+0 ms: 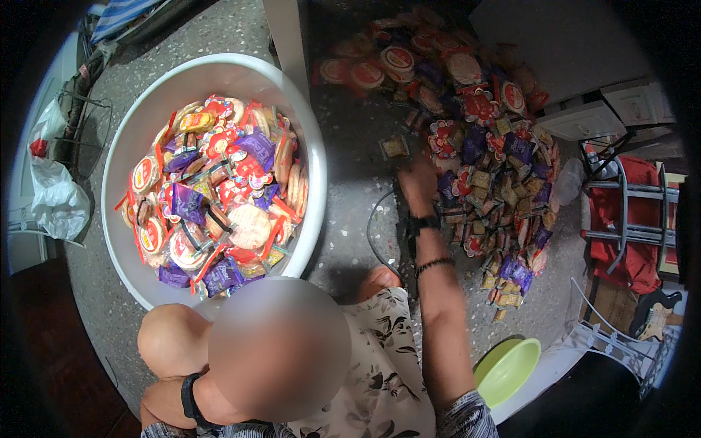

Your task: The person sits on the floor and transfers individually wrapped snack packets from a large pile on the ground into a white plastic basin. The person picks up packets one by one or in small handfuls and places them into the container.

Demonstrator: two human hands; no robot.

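My right hand (pixel 419 189) reaches down over the left edge of a heap of wrapped snacks (pixel 493 180) on the floor. A small clear-wrapped snack (pixel 394 147) lies just past the fingertips. Shadow and blur hide whether the fingers grip anything. Near my knees a big white plastic tub (pixel 315 208) holds many packets: round crackers in clear wrap (pixel 249 227), purple packets (pixel 189 202) and red printed ones (pixel 222 139). My left hand (pixel 211 397) shows only by the wrist beside a black band; a blurred patch covers the rest.
A green plastic basin (pixel 509 369) leans on the floor at lower right. A thin dark cable (pixel 371 235) curves near my foot. Metal-framed red furniture (pixel 624 219) and an electric guitar (pixel 654 317) are at the right rim. White plastic bags (pixel 57 197) hang at left.
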